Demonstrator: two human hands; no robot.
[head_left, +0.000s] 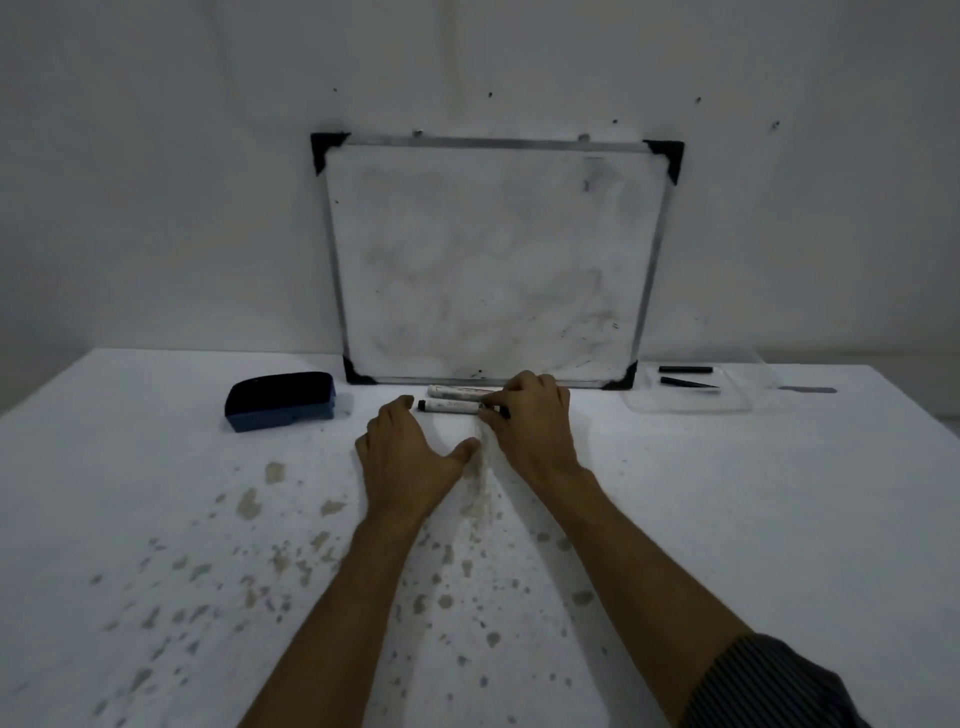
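Note:
A smudged whiteboard (488, 260) with black corner caps leans against the wall at the back of the white table (156, 467). Two white markers lie side by side in front of it. My right hand (530, 421) pinches the black capped end of the nearer marker (449, 406), fingers curled over it. The farther marker (457, 389) lies just behind, partly hidden by that hand. My left hand (405, 457) rests flat on the table just left of the nearer marker, fingers relaxed and thumb spread, holding nothing.
A dark blue board eraser (280, 401) sits left of the whiteboard. At the right a clear plastic tray (691, 402) holds two black marker-like pieces (685, 376). The table top is flecked with brownish stains toward me.

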